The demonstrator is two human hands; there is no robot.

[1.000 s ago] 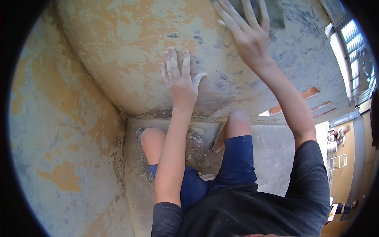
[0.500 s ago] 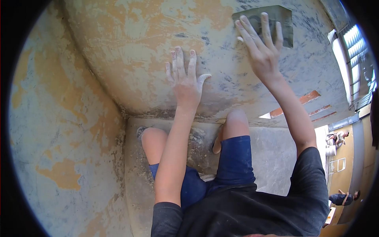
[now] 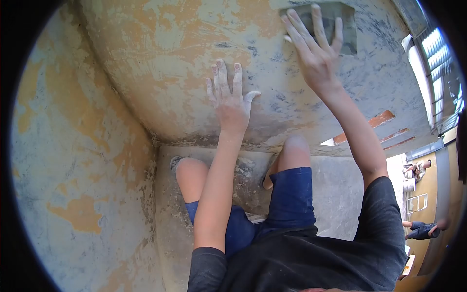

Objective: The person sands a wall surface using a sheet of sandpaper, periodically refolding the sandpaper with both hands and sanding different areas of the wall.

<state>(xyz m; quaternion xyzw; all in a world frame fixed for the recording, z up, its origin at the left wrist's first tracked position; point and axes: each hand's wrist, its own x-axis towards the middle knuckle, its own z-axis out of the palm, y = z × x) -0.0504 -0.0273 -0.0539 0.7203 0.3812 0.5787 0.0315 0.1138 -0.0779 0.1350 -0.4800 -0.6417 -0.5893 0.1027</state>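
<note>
My left hand (image 3: pixel 231 104) lies against the patchy plastered wall (image 3: pixel 160 63), fingers stretched out and thumb apart, with nothing in it. White dust coats its fingertips. Higher up and to the right, my right hand (image 3: pixel 316 56) presses a dark grey-green sheet of sandpaper (image 3: pixel 348 29) flat to the same wall. Its fingers are spread over the sheet, with the thumb out at the left edge. The sheet's right part shows beyond the fingers, slightly blurred; the rest is partly hidden under them. Dark scuff marks and pale streaks surround both hands.
A second wall (image 3: pixel 73 160) meets this one in a corner at left. My bent knees are close to the wall above a dusty floor (image 3: pixel 333 194). Reddish slots (image 3: pixel 372 124) cut the wall at right. Two people, a white bucket (image 3: pixel 409 185) and a folding chair (image 3: pixel 417 202) appear far right.
My right hand and the sandpaper have slid a little left and up along the wall. My left hand stays at about the same spot. A person in the background has shifted.
</note>
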